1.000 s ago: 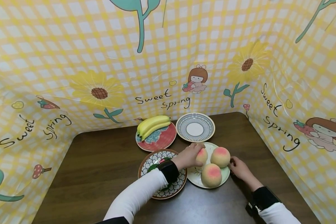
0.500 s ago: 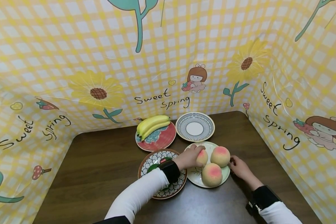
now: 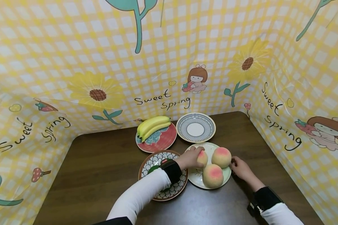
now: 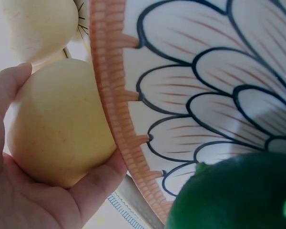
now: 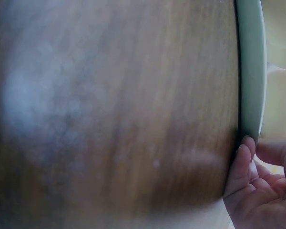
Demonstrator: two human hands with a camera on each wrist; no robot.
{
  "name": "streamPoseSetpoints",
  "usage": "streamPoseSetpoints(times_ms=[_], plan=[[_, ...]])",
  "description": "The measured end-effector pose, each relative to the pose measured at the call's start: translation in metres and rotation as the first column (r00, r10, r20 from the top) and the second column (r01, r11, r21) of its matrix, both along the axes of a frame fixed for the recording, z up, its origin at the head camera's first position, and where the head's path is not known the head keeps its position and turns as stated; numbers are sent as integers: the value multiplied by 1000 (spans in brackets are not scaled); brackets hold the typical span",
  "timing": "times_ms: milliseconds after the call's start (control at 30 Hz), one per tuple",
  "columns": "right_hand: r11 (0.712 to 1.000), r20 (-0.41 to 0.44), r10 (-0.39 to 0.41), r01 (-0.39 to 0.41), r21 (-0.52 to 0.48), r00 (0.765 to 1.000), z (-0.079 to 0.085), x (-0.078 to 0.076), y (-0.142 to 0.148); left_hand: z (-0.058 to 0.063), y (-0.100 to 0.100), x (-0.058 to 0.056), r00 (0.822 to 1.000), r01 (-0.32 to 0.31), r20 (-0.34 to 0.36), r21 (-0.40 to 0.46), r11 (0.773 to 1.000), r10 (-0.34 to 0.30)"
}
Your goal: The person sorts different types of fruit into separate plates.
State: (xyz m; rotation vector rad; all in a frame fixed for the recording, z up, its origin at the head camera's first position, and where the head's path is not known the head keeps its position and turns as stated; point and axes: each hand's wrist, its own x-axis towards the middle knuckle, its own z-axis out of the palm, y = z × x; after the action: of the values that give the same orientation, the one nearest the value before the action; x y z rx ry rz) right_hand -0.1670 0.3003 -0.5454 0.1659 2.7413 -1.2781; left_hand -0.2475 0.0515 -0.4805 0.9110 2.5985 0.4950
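Note:
My left hand (image 3: 189, 158) reaches across from the left and grips a peach (image 3: 202, 158) on the pale green plate (image 3: 195, 182). In the left wrist view, thumb and fingers curl round that peach (image 4: 62, 124) from opposite sides. Two more peaches with pink tops, one at the right (image 3: 222, 157) and one at the front (image 3: 213, 176), sit beside it on the same plate. At the plate's right edge is my right hand (image 3: 241, 168). The right wrist view shows its thumb and fingertips pinching the plate's rim (image 5: 252, 71).
Under my left forearm stands a brown-rimmed plate (image 3: 146, 164) with petal patterns, bearing a dark green rounded thing (image 4: 238, 200). Behind are a red plate (image 3: 163, 142) with bananas (image 3: 153, 127) and a blue-striped white plate (image 3: 196, 128). Checked yellow cloth (image 3: 157, 68) walls the table.
My left hand and the gripped peach have shifted very slightly left. My right hand stays at the plate's rim.

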Motion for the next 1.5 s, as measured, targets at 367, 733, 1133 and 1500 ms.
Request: streamPoseSetpoints(times_ms=[367,733,1133,1500], plan=[[1000,13,-8,8,-9,1000,0,0,-1,-9,0,-3,1000,-3,18,-7,1000,3],[1000,14,3,-3,-5,1000,2,1,-1,-3,-4,-5,995,53,88,-15,998,-52],[1000,45,10,-11,6,999,6,1,-4,13,-21,-11,987,100,121,23,995,-102],[999,58,3,-5,35,998,26,-4,24,33,-135,-30,981,-158,142,159,975,136]])
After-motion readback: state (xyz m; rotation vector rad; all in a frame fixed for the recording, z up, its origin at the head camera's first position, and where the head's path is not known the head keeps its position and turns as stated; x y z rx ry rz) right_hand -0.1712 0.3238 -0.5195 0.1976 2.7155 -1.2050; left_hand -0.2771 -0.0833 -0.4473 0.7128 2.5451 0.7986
